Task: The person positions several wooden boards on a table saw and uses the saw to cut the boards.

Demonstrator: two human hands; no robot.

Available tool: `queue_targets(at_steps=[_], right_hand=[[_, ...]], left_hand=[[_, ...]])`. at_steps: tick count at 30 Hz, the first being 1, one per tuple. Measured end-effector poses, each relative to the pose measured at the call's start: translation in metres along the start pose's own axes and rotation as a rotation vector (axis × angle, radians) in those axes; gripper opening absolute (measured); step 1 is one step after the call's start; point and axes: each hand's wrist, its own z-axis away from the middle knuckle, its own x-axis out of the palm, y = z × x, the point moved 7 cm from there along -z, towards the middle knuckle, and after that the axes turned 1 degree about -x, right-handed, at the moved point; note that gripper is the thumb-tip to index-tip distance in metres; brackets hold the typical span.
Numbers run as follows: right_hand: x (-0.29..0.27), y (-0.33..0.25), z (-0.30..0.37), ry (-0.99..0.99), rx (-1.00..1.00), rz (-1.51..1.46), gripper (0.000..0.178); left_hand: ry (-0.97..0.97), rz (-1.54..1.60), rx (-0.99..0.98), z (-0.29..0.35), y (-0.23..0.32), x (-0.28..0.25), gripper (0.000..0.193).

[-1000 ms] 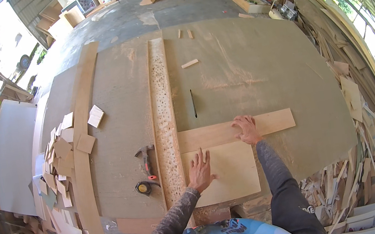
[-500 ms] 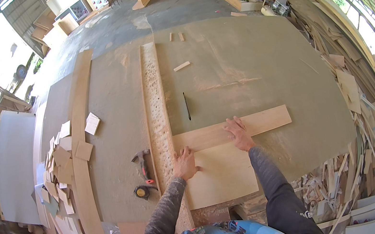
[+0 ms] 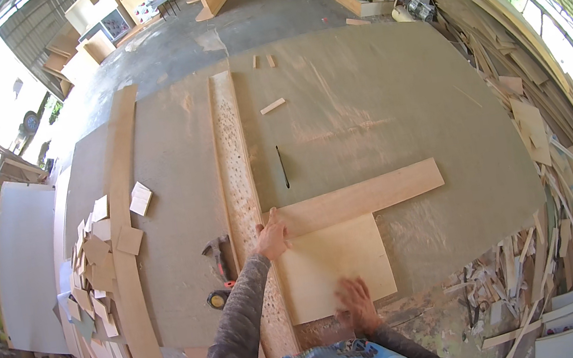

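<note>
My left hand [image 3: 271, 237] rests at the left end of a narrow wooden board [image 3: 370, 192], against a long pitted wooden strip [image 3: 232, 150]. Its fingers are stretched out, with the index pointing away from me. Under the narrow board's near edge lies a pale, roughly square plywood panel [image 3: 325, 266], its left side along the strip. Over that panel's near edge is my right hand [image 3: 356, 305], smeared by motion, so whether it touches the wood is unclear. A claw hammer [image 3: 220, 257] and a round tape measure [image 3: 217, 300] lie left of the strip, beside my left forearm.
The large worktop [image 3: 392, 89] carries a thin black pen-like stick [image 3: 282, 167] and a small wood block [image 3: 273, 106]. Wood offcuts [image 3: 99, 255] pile on a long plank [image 3: 121, 152] at left. Scrap strips [image 3: 505, 279] and stacked boards [image 3: 511, 49] line the right side.
My right hand has left the narrow board and come back toward me, to the panel's near edge. My left hand has shifted slightly up and left at the board's end.
</note>
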Motion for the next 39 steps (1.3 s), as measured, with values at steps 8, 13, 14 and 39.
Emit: queue_targets(at_steps=[8,13,14,39], right_hand=[[0.017,-0.004,0.025,-0.015,0.017,0.127,0.058],[0.022,-0.006,0.023,-0.02,0.042,0.175,0.051],[0.024,-0.005,0.023,-0.022,0.044,0.179,0.051],[0.019,-0.006,0.023,0.048,0.067,0.11,0.053]], left_hand=[[0.024,0.043,-0.052,-0.007,0.001,-0.013,0.088],[0.012,-0.145,-0.051,-0.025,-0.008,-0.025,0.061],[0.068,-0.184,-0.022,-0.025,-0.005,-0.028,0.058],[-0.121,-0.447,0.096,-0.017,0.022,-0.041,0.081]])
